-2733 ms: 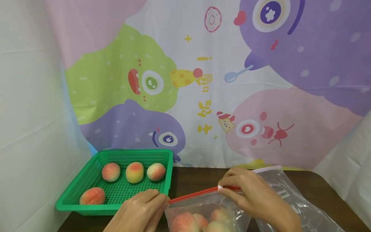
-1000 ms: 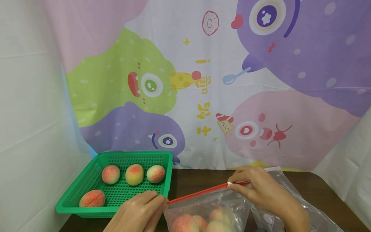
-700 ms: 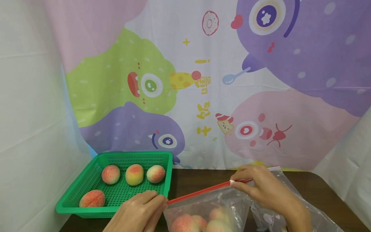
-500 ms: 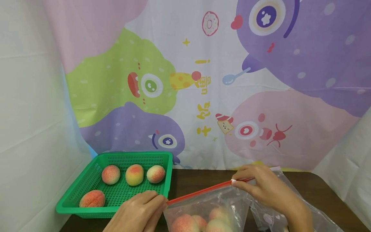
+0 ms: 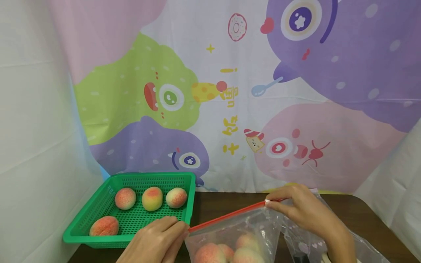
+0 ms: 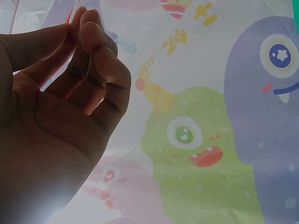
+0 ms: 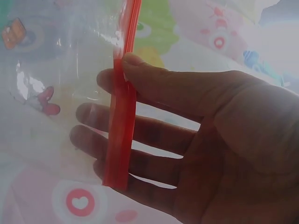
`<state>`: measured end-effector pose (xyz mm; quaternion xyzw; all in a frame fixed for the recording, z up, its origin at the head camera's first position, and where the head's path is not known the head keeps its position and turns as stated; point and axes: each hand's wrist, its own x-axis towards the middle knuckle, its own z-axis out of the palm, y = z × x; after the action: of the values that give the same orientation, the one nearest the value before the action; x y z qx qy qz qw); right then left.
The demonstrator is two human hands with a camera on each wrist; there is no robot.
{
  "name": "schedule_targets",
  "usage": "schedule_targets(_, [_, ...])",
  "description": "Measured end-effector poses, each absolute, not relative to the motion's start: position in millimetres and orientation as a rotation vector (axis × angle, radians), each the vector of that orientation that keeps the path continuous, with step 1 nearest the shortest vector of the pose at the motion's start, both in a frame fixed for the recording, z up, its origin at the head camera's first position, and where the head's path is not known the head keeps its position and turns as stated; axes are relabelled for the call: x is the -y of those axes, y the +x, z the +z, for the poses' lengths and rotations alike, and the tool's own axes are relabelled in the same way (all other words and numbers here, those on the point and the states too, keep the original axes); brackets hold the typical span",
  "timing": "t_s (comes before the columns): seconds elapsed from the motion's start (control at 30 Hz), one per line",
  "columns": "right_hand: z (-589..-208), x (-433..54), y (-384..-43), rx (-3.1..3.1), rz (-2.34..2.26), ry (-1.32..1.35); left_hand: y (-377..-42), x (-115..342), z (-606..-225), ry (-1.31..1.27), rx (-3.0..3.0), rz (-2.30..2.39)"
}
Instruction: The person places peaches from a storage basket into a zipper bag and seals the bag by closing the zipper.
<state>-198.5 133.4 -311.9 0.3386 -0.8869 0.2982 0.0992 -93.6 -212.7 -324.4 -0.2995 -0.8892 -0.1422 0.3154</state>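
Note:
A clear zip bag point(image 5: 263, 224) with a red zip strip point(image 5: 227, 217) stands in front of me in the head view. Several peaches point(image 5: 210, 254) lie inside it, cut off by the lower edge. My left hand point(image 5: 154, 239) pinches the strip's left end; the left wrist view shows thumb and fingertips meeting there. At the strip's right part, my right hand point(image 5: 306, 212) pinches the white slider point(image 5: 266, 202) between thumb and index finger. In the right wrist view, the thumb presses on the red strip and the other fingers spread behind the bag.
A green basket point(image 5: 191, 197) with several peaches point(image 5: 152, 199) stands at the left on the dark table point(image 5: 223, 199). Another clear plastic bag point(image 5: 365, 244) lies to the right, partly behind my right forearm. A patterned cloth point(image 5: 236, 171) hangs behind the table.
My right hand has moved right and slightly up along the red strip with the white slider. The left hand has stayed at the strip's left end.

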Motion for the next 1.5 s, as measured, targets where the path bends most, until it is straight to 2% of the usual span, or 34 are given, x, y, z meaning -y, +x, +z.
schedule_targets(1.5, [-305.2, -165.5, -199.8, 2.607, 0.786, 0.717, -97.1, 223.2, -321.8, -0.778, 2.319, -0.404])
